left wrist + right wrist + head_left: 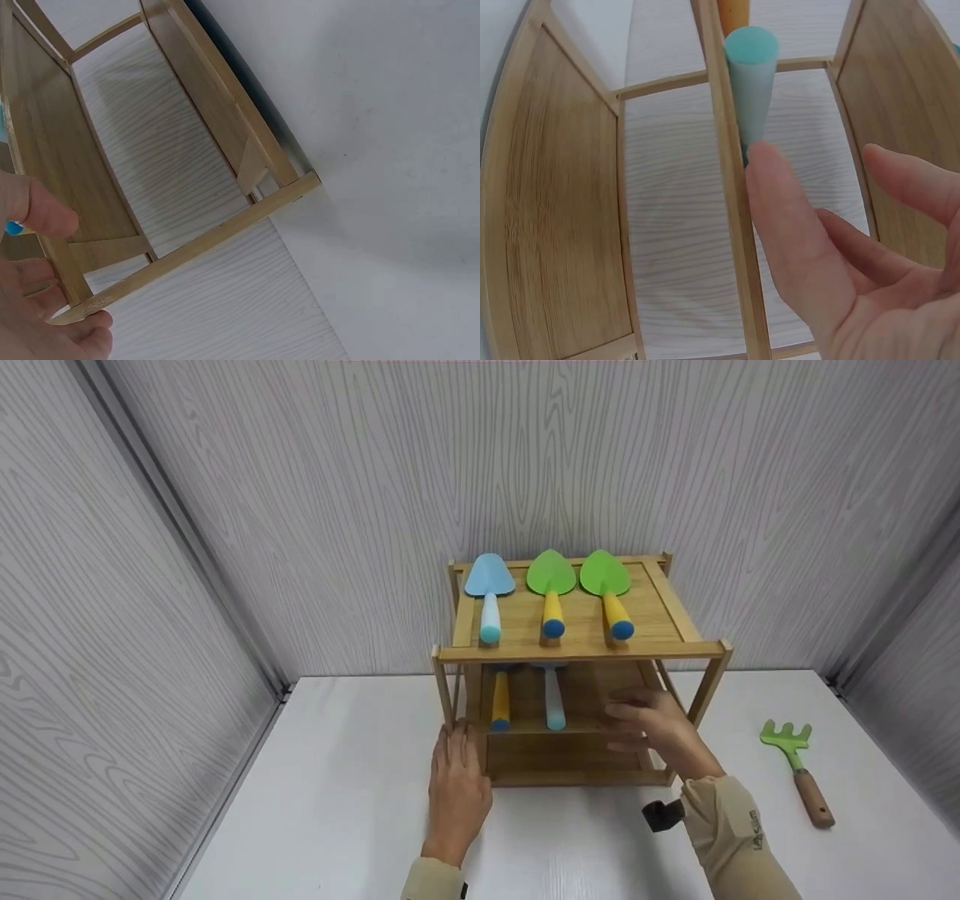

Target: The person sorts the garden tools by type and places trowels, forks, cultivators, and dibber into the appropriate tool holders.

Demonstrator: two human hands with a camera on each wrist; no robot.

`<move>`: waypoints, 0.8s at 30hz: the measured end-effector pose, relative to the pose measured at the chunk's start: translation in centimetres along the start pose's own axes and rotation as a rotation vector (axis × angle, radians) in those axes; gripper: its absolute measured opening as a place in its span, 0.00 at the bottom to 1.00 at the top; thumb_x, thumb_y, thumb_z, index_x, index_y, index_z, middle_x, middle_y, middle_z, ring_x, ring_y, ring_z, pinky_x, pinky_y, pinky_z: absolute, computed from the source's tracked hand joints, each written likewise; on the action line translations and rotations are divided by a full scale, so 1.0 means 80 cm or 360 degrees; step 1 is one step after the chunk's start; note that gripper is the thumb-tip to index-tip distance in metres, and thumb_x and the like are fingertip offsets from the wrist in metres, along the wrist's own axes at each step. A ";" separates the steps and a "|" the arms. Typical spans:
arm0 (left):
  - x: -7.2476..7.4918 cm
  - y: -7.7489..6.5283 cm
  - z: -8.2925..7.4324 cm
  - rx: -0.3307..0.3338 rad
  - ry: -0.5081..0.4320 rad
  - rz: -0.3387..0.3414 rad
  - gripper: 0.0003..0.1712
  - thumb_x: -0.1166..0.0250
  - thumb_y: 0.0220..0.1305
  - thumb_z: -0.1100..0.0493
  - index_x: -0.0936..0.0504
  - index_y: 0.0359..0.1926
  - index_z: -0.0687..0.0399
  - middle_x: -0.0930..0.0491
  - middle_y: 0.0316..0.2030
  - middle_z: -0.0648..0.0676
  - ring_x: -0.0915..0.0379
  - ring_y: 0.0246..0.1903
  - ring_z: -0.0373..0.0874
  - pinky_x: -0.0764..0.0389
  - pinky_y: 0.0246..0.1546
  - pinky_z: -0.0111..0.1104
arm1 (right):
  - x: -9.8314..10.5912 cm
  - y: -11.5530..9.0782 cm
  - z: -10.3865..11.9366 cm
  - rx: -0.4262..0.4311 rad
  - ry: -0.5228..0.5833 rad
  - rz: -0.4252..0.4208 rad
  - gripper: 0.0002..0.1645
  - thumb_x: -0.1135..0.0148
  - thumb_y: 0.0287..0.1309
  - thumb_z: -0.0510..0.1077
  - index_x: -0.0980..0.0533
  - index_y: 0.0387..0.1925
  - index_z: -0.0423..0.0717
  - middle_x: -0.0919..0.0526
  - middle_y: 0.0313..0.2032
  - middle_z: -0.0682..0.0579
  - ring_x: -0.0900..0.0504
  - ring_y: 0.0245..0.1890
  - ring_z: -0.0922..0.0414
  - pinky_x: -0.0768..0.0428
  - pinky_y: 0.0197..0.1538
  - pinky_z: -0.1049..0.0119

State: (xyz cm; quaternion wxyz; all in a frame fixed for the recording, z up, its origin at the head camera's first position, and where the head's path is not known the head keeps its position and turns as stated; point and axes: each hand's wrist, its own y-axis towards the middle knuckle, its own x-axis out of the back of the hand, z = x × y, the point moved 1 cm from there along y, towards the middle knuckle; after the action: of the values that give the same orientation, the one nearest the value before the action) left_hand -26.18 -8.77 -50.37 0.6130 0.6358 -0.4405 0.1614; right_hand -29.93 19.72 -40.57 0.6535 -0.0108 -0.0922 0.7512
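Note:
A three-tier wooden rack [589, 651] stands on the white table. My left hand [457, 784] grips its left front post, thumb and fingers around the wood in the left wrist view. At the right end of the middle shelf, my right hand [656, 724] has its fingers spread and holds nothing. On that shelf lie a yellow-handled trowel [500, 701] and a light-blue-handled trowel [554, 699], their blades mostly hidden under the top shelf. In the right wrist view, the thumb is close to the pale blue handle [751, 82].
On the top shelf lie a blue trowel [490, 576], a green trowel [551, 574] and another green trowel [604, 574], handles toward me. A green hand rake [795, 769] with a brown handle lies right of the rack. Grey wood-patterned panels [360, 510] enclose the table.

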 end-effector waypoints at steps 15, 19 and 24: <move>0.003 0.003 0.000 -0.0010 0.0052 0.0009 0.39 0.28 0.55 0.67 0.32 0.67 0.72 0.34 0.67 0.69 0.42 0.70 0.67 0.35 0.68 0.52 | 0.036 -0.029 -0.020 0.0105 0.0041 0.0084 0.38 0.41 0.71 0.41 0.44 0.71 0.23 0.20 0.55 0.35 0.14 0.47 0.46 0.14 0.47 0.51; 0.004 0.004 -0.001 -0.0026 0.0063 0.0025 0.39 0.28 0.56 0.66 0.31 0.67 0.72 0.34 0.67 0.68 0.41 0.69 0.67 0.34 0.68 0.52 | 0.048 -0.034 -0.026 0.0101 0.0107 0.0079 0.37 0.41 0.70 0.39 0.43 0.70 0.22 0.19 0.49 0.43 0.13 0.43 0.49 0.14 0.45 0.53; 0.006 0.004 -0.001 -0.0013 0.0097 0.0048 0.40 0.27 0.55 0.64 0.32 0.67 0.71 0.34 0.67 0.68 0.40 0.69 0.66 0.35 0.68 0.51 | 0.062 -0.038 -0.035 0.0105 0.0162 0.0099 0.33 0.41 0.70 0.39 0.38 0.68 0.23 0.17 0.46 0.47 0.12 0.42 0.49 0.13 0.44 0.53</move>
State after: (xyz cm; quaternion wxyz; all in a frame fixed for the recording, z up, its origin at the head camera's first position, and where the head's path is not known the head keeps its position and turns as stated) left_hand -26.08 -8.81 -49.78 0.6262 0.6213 -0.4318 0.1880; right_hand -27.26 25.31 -42.37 0.6338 -0.0302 -0.0336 0.7722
